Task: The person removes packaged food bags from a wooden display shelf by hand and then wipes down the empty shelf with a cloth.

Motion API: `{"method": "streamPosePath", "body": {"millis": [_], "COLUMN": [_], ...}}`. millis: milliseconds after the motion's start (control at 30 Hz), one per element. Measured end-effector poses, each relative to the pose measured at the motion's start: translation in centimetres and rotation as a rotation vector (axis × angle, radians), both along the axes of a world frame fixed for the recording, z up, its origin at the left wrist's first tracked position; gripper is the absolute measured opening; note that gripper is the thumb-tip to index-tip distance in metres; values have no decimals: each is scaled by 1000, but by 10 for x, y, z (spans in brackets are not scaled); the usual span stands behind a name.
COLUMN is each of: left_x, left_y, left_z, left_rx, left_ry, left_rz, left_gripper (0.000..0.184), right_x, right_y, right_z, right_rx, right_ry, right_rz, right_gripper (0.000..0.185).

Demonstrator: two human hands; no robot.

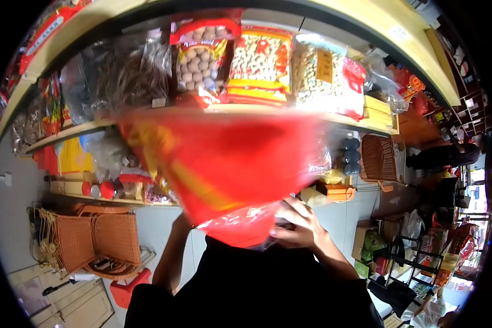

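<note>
A large red plastic bag (235, 164) with yellow markings is held up before my chest, blurred by motion. Its lower part is shiny, and what it contains cannot be made out. My right hand (299, 224) grips the bag's lower right edge with bent fingers. At the lower left edge, my left hand (183, 223) is mostly behind the bag, so its fingers are hidden. Right behind the bag runs the shelf, where a bag of round brown nuts (198, 66) and a bag of pale beans or nuts (261, 59) stand.
Dark dried goods in clear bags (128, 71) fill the shelf's left side. Another clear bag (320, 71) and yellow blocks (378, 112) stand right. Below are jars with red lids (108, 189). A wicker chair (101, 238) and red stool (128, 287) are left; a person (443, 157) is far right.
</note>
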State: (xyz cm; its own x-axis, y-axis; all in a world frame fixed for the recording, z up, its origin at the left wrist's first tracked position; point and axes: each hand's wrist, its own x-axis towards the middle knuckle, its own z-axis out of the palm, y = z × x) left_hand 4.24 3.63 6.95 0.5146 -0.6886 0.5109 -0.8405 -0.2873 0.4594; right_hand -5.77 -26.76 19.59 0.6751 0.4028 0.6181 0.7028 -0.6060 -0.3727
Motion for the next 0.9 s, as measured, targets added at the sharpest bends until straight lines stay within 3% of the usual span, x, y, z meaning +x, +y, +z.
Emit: {"method": "streamPosePath", "body": {"millis": [167,200,300,367,400,633,700,900], "left_x": [-68,-74,-88,-85,-85,-100,-95,-92], "left_y": [0,5,9,7,-1,5,6,7], "left_z": [-49,-66,-78,-59,-44,-62,-55,-60], "left_rx": [-290,-239,-418,-351,-486,-465,-148,-107], "left_ry": [1274,1336,1594,1406,1430,1534,1502,1558], "left_rz": [132,84,146,152,186,266,315,264], "left_gripper": [78,65,58,63,60,61,63,65], "right_x": [8,11,22,29,30,14,10,-5], "right_y": [19,22,28,30,32,31,27,11], "right_z": [-30,-38,-60,-74,-80,-120,-132,-163], "right_rx": [-29,-28,-40,-14,-18,86,116,376], "right_ry": [360,373,479,567,575,783,815,979], "right_rz": [93,105,128,131,143,96,58,-78], "right_gripper": [64,64,64,62,62,67,68,70]}}
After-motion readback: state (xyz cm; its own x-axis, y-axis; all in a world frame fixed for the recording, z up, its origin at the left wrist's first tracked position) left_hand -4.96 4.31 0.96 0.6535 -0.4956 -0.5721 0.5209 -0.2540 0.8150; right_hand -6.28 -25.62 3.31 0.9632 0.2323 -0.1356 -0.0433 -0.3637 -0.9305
